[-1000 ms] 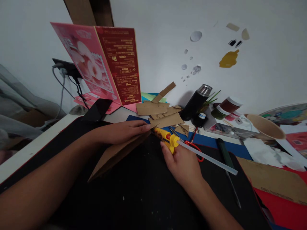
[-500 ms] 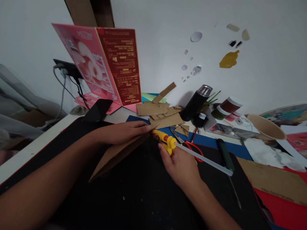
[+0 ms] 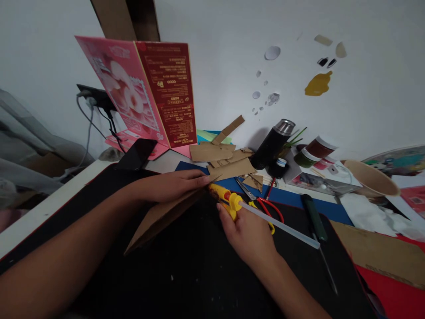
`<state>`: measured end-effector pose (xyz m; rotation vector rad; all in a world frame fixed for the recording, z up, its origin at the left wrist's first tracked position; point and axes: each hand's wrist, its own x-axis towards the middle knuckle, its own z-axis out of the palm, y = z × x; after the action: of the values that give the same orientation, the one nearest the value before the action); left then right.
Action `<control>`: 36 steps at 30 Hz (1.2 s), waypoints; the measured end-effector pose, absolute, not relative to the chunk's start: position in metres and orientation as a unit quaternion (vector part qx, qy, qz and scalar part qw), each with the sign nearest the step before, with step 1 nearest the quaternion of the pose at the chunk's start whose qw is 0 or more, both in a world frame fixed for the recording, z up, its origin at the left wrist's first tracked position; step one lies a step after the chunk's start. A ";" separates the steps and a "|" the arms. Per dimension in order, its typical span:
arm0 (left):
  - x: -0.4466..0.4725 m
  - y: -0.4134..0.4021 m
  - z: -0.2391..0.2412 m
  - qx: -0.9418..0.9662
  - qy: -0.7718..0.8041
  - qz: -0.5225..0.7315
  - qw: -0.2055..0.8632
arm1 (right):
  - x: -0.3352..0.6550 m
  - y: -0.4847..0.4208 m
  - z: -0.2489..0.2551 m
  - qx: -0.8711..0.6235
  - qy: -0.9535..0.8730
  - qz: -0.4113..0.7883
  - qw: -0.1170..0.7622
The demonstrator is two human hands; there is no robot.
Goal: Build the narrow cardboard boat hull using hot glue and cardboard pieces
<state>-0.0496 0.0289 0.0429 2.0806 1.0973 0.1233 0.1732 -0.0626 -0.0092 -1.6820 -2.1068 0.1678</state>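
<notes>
Beyond the gripped glue gun (image 3: 228, 199), a capped flask (image 3: 270, 146) leans beside lidded jars (image 3: 318, 147).

A yellow glue gun (image 3: 228, 201) is sitting gripped in the right hand (image 3: 249, 232), its stained nozzle pointing away from the hand and meeting the edge of a brown cardboard piece (image 3: 159, 217). A clear glue stick (image 3: 282, 226) is jutting out behind the gun, to the hand's right. The cardboard is lying under the flat fingers of the left hand (image 3: 169, 184).

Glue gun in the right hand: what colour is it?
The glue gun is mainly yellow; head view.
</notes>
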 end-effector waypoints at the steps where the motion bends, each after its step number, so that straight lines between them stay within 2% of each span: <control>1: -0.049 0.029 0.043 0.814 0.432 0.046 0.386 | 0.173 -0.063 -0.010 -0.607 -0.762 0.058 0.218; 20: -0.049 0.029 0.044 0.816 0.435 0.030 0.380 | 0.176 -0.061 -0.009 -0.604 -0.762 0.039 0.230; 36: -0.050 0.030 0.042 0.811 0.445 0.028 0.379 | 0.176 -0.062 -0.009 -0.612 -0.765 0.029 0.201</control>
<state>-0.0501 0.0304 0.0416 2.0710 1.1372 0.0715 0.1756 -0.0615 -0.0085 -1.7084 -2.1355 0.0801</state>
